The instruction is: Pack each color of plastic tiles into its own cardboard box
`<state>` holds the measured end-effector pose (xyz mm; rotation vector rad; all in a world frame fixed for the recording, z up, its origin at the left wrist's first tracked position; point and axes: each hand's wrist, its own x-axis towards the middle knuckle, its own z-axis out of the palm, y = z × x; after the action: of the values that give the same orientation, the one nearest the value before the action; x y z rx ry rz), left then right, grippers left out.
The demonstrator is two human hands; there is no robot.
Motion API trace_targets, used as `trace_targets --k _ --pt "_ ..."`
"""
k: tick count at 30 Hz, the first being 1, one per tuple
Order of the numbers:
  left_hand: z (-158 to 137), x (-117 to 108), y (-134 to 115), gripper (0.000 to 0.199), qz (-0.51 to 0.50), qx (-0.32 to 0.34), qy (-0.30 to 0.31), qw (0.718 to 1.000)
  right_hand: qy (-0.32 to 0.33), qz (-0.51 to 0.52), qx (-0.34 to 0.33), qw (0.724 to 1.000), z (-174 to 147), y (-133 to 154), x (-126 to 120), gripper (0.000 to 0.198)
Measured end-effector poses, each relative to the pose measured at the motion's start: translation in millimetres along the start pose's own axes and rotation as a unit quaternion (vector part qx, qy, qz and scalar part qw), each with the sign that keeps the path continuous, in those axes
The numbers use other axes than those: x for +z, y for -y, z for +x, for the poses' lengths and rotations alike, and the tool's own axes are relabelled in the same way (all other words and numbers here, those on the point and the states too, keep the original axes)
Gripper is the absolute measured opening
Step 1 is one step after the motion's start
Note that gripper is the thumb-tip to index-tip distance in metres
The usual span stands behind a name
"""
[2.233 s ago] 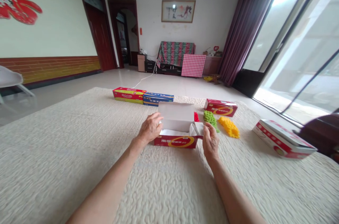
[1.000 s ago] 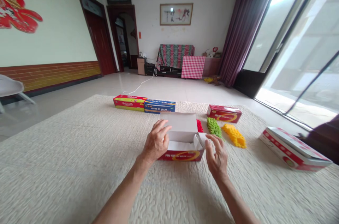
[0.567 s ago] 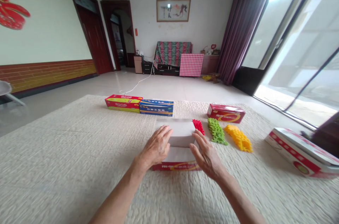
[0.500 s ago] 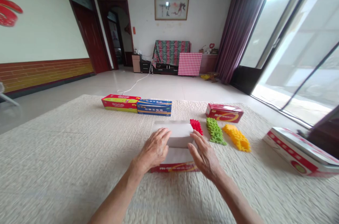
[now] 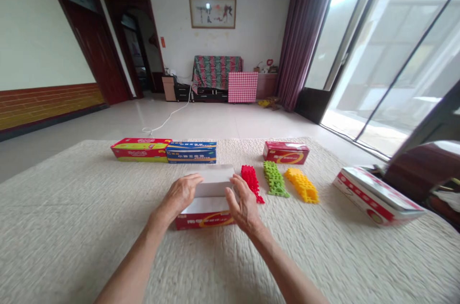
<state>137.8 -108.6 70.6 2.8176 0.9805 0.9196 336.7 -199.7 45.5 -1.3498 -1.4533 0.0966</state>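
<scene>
A red cardboard box with its white-lined lid raised stands in front of me. My left hand is closed at the box's left side, fingers along the lid's edge. On the opposite side, my right hand has its fingers against the lid's right edge and its thumb by the box's opening. The box's white inside shows between my hands; its contents, if any, are hidden. Just right of it lie strips of interlocked plastic pieces: one red, one green, one yellow.
Toward the far edge of the pale quilted cover stand a red-and-yellow box, a blue box and a closed red box. A larger white-and-red box lies at the right. Beyond are tiled floor and a cloth-draped cabinet.
My view has turned to the right, so everything appears farther left. More of the box's red front and the red strip shows. My hands remain at the lid's two sides.
</scene>
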Motion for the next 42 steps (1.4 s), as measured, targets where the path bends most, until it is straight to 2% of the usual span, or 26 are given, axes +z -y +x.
trace_targets --k 3,6,9,14,17,20,23,26,33,39,42 --pt "14.7 2.7 16.6 0.044 -0.002 0.008 0.005 1.0 -0.019 0.004 0.002 1.0 8.3 -4.2 12.3 0.03" --pt "21.5 5.4 25.0 0.044 -0.001 0.007 0.02 1.0 0.001 0.0 0.009 1.0 12.5 -5.8 12.2 0.03" --pt "20.6 8.0 28.1 0.044 0.005 0.011 0.033 0.999 0.032 0.002 -0.016 0.999 17.5 -10.1 -8.3 0.033" --pt "22.4 8.7 28.6 0.041 0.028 0.009 0.045 0.999 -0.001 -0.063 -0.064 0.996 27.3 -47.3 -59.2 0.022" --pt "30.6 6.4 27.7 0.04 0.041 0.028 0.07 0.996 0.048 -0.132 -0.095 0.985 22.8 -75.3 -73.3 0.025" --pt "37.0 4.4 25.8 0.036 0.048 0.056 0.095 0.993 0.118 -0.196 -0.126 0.965 13.9 -88.8 -74.3 0.033" --pt "36.5 4.8 22.2 0.034 0.063 0.067 0.083 0.992 0.165 -0.247 -0.137 0.945 8.8 -88.5 -71.3 0.038" --pt "31.9 6.3 16.0 0.04 0.067 0.066 0.059 0.994 0.176 -0.275 -0.123 0.937 8.0 -84.0 -69.5 0.041" --pt "29.6 2.1 6.7 0.034 0.078 0.091 0.095 0.988 0.189 -0.289 -0.118 0.931 10.3 -76.8 -70.1 0.038" --pt "31.0 2.3 10.9 0.035 0.072 0.095 0.102 0.988 0.174 -0.266 -0.109 0.942 7.6 -75.7 -69.4 0.024" --pt "31.5 2.4 11.7 0.035 0.07 0.098 0.099 0.988 0.194 -0.18 -0.084 0.961 8.4 -76.7 -71.1 0.011"
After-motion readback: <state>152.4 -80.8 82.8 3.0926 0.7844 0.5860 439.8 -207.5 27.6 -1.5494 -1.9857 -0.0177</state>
